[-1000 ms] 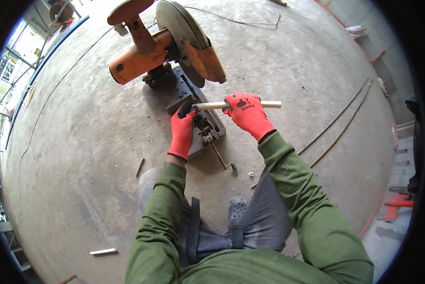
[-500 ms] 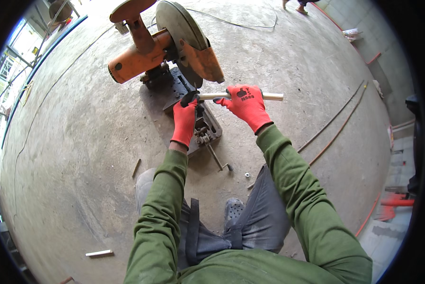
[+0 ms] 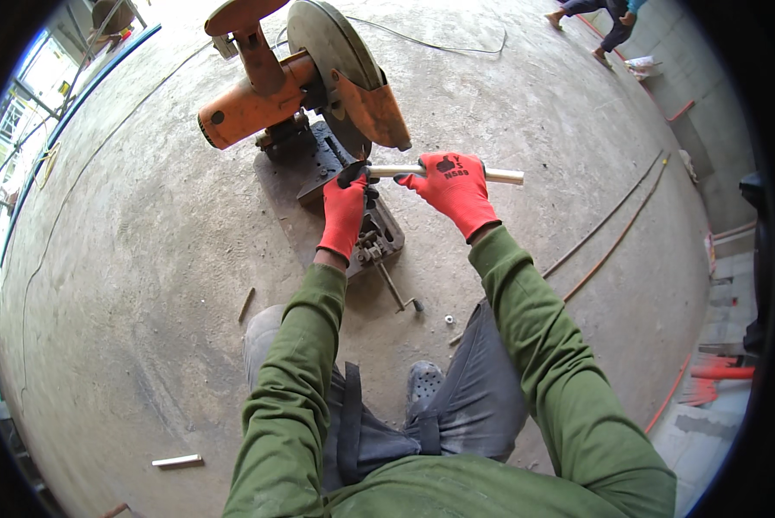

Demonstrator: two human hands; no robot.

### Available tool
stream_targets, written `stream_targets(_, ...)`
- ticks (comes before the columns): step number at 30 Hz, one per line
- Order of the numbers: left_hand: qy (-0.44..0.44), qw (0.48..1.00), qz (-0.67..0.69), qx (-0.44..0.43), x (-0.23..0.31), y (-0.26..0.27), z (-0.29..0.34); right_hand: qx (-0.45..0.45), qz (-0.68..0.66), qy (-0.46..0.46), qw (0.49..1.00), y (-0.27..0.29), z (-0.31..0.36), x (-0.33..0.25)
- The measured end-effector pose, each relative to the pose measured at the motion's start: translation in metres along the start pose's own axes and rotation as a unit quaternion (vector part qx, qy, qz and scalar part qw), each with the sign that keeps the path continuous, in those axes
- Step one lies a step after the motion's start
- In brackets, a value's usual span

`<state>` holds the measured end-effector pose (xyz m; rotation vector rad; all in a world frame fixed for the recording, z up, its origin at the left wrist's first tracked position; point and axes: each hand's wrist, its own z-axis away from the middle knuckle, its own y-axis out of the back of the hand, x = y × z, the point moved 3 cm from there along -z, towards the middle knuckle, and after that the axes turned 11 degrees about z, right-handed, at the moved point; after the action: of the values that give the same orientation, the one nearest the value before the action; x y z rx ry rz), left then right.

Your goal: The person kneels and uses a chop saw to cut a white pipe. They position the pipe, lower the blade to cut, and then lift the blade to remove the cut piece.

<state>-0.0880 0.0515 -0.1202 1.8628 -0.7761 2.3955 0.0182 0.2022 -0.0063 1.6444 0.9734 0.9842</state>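
Both arms (image 3: 544,318) stretched forward, fingers (image 3: 351,176) curled

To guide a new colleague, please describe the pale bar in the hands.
Find the orange saw head at the top. Below it, the left hand and right hand hold a straight pale bar, which looks longer than the pale piece on the floor.

Head-worn fisheye view (upright) looks down over both hands (image 3: 344,212).
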Motion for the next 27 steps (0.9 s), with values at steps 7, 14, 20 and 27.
stream_targets(7, -0.001, 1.000, 0.021, -0.013, 0.002, 0.000, 0.001, -0.035, 0.006, -0.011, 0.999, 0.009, -0.003, -0.003)
stream_targets(14, -0.002, 1.000, 0.017, -0.009, 0.007, -0.005, 0.008, -0.073, -0.012, -0.007, 0.997, 0.004, -0.009, 0.007)
stream_targets(20, -0.004, 0.999, 0.040, -0.005, 0.007, -0.010, 0.011, -0.114, -0.039, -0.001, 0.993, 0.001, -0.017, 0.015)
stream_targets(27, -0.046, 0.999, 0.010, 0.004, 0.017, -0.021, 0.019, -0.128, -0.055, -0.013, 0.990, -0.013, -0.029, 0.029)
